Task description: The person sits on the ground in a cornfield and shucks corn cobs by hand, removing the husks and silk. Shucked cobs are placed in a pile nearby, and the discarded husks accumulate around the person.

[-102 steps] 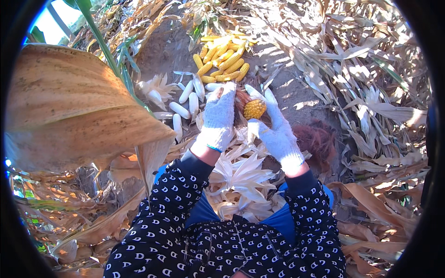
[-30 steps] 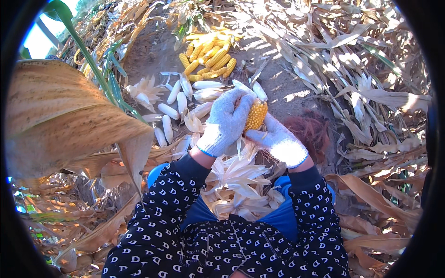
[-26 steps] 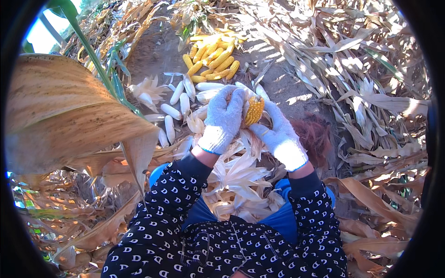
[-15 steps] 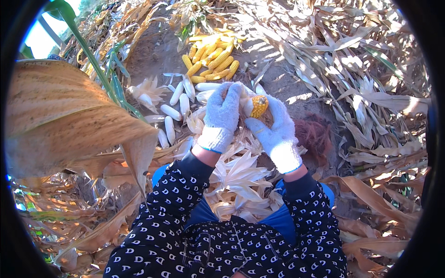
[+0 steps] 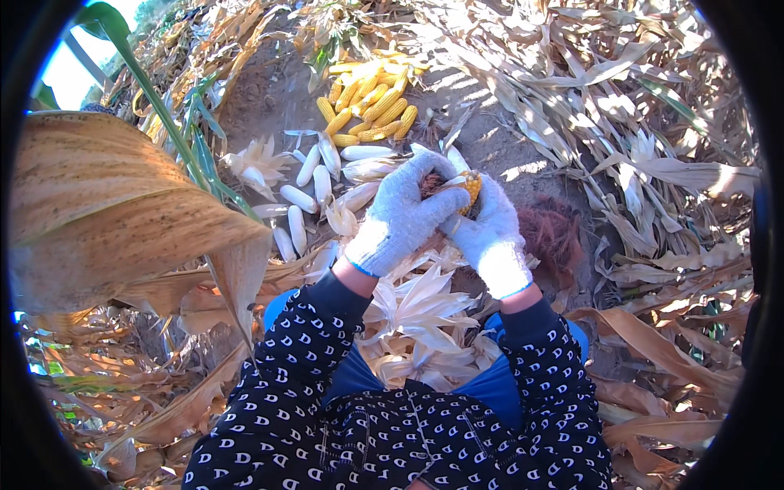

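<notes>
A yellow ear of corn (image 5: 469, 189), partly bared, is held up between my two gloved hands. My right hand (image 5: 492, 233), in a white knit glove, grips it from the right. My left hand (image 5: 406, 214), gloved the same way, curls round it from the other side, its thumb lying across the ear. Brown corn silk (image 5: 431, 184) shows inside the curl of the left fingers. Whether those fingers also pinch husk is hidden. Loose pale husks (image 5: 425, 314) lie below my hands, between my knees.
Beyond my hands is a pile of yellow ears (image 5: 371, 102). White ears (image 5: 323, 188) lie scattered to its near left. A large dry leaf (image 5: 131, 204) juts in at left. Reddish corn silk (image 5: 551, 241) lies right of my hands, and dry stalks (image 5: 661, 171) cover the right side.
My left hand has turned and come right, its thumb now across the ear. The ear has shifted slightly right, and less of it shows. Brown silk is now visible between the left fingers.
</notes>
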A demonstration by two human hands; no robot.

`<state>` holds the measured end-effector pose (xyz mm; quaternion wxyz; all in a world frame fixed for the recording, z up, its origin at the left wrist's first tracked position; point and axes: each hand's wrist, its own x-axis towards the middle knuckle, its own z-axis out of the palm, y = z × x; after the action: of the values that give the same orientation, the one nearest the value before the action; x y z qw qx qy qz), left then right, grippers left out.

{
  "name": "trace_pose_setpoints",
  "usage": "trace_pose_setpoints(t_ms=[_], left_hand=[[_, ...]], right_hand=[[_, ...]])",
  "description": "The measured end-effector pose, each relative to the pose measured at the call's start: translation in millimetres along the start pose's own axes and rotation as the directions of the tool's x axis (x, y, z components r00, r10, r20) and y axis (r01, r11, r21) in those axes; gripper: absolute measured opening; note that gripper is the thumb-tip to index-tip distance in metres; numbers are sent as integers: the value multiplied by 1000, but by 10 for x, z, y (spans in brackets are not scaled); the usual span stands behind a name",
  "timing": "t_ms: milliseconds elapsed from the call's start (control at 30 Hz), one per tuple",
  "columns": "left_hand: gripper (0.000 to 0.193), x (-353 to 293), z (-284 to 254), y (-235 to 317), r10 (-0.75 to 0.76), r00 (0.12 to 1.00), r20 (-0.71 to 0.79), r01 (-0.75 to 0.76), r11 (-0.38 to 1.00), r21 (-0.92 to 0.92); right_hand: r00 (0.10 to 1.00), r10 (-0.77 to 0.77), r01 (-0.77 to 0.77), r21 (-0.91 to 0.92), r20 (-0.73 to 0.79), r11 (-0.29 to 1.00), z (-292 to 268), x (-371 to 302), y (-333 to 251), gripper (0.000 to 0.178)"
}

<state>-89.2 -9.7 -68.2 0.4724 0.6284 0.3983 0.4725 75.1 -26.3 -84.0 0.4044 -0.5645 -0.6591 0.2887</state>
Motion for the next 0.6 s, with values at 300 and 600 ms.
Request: trace_pose_setpoints(t_ms=[300, 600], left_hand=[[8, 17, -22, -133, -43, 988, -150, 38, 999, -36], [21, 21, -6, 53, -65, 994, -91, 54, 991, -119]], right_hand=[[986, 107, -136, 252, 125, 958, 0, 42, 68, 70], [989, 97, -136, 424, 114, 895, -37, 24, 108, 48]])
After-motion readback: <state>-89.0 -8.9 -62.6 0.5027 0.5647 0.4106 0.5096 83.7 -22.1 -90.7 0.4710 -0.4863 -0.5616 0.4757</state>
